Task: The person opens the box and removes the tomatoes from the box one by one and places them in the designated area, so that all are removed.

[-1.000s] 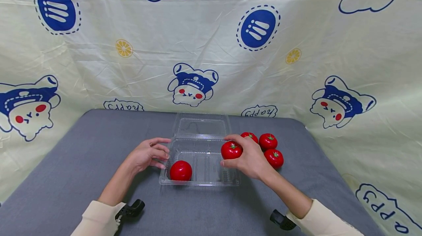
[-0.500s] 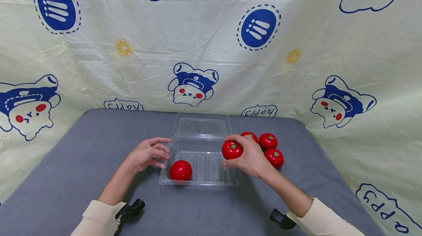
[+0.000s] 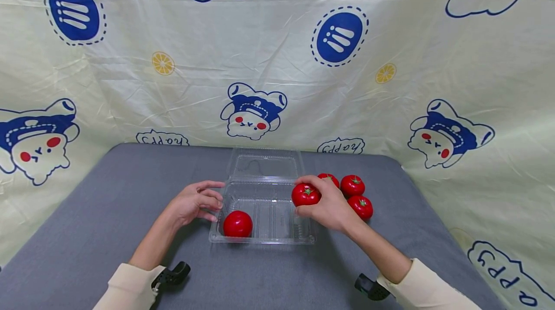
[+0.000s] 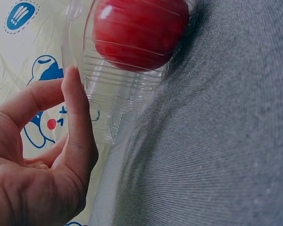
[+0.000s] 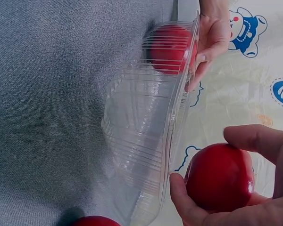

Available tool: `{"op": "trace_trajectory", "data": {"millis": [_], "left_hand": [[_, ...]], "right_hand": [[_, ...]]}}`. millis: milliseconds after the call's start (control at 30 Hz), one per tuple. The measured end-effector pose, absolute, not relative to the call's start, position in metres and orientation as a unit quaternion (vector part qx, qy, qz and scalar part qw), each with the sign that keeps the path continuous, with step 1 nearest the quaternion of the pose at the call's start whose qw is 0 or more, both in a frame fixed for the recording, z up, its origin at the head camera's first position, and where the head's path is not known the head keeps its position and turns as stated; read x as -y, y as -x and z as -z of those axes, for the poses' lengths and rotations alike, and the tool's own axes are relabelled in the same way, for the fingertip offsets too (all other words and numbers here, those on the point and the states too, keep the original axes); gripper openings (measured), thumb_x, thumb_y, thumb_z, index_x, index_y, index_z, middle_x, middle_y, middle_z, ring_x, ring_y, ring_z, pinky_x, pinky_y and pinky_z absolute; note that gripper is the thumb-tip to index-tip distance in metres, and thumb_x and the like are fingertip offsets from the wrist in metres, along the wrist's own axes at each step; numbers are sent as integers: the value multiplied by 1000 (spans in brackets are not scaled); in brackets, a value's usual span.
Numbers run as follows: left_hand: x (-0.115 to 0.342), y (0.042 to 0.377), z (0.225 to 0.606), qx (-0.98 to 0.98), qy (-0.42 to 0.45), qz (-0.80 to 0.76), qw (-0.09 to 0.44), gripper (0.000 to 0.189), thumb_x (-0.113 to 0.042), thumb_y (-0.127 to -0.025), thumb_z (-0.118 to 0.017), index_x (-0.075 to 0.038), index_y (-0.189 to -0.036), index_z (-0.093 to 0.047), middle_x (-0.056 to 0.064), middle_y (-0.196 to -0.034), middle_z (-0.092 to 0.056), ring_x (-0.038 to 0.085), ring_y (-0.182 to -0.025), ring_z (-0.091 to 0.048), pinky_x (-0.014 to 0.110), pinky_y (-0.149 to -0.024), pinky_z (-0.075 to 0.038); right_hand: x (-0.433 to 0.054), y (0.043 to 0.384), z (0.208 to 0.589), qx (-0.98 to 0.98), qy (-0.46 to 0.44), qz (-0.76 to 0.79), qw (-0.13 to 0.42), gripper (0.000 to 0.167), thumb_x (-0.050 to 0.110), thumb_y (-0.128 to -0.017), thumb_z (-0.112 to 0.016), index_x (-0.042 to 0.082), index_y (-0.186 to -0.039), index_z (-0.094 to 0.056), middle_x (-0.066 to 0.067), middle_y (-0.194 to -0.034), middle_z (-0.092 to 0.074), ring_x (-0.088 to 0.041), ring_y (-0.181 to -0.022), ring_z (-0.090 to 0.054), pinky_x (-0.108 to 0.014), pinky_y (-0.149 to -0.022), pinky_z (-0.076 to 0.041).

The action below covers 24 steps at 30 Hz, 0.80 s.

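Observation:
In the head view a clear plastic clamshell box [image 3: 273,211] lies on the cloth with its lid [image 3: 265,163] folded back. One tomato [image 3: 237,224] sits in its near left corner, also seen through the wall in the left wrist view. My right hand [image 3: 331,206] grips a second tomato [image 3: 305,195] between thumb and fingers, over the box's right side. The right wrist view shows this held tomato [image 5: 220,178] above the level of the rim. My left hand [image 3: 193,203] has its fingertips right at the box's left rim, the fingers loosely bent and holding nothing.
Several more tomatoes [image 3: 352,186] stand grouped to the right of the box, one partly hidden behind the right hand. Grey cloth [image 3: 243,276] covers the table. A printed curtain [image 3: 277,59] hangs behind its far edge.
My right hand and its tomato have shifted very slightly right. The left hand, the box and the other tomatoes look the same.

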State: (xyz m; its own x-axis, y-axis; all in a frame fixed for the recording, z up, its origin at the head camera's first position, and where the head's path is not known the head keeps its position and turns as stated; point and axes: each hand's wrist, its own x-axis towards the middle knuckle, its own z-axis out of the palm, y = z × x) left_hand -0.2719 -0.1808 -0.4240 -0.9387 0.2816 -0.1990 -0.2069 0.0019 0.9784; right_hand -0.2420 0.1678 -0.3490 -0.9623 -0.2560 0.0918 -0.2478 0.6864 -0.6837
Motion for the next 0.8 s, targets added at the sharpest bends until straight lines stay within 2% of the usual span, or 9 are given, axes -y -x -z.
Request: {"op": "trace_trajectory", "data": {"millis": [400, 800], "left_hand": [[181, 271, 423, -686, -36, -706, 174, 58, -4, -92, -65, 0, -147, -45, 6, -98, -71, 18, -77, -68, 35, -66, -64], [180, 271, 423, -685, -29, -708, 173, 58, -4, -92, -66, 0, -146, -46, 8, -98, -71, 17, -76, -68, 35, -66, -64]], "right_hand": [[-170, 240, 346, -914, 126, 387, 4, 68, 16, -71, -83, 20, -134, -59, -12, -135, -55, -37, -125, -49, -46, -80, -61], [-174, 238, 346, -922, 96, 374, -27, 74, 19, -69, -89, 18, -136, -57, -16, -136, -52, -39, -127, -48, -49, -81, -62]]}}
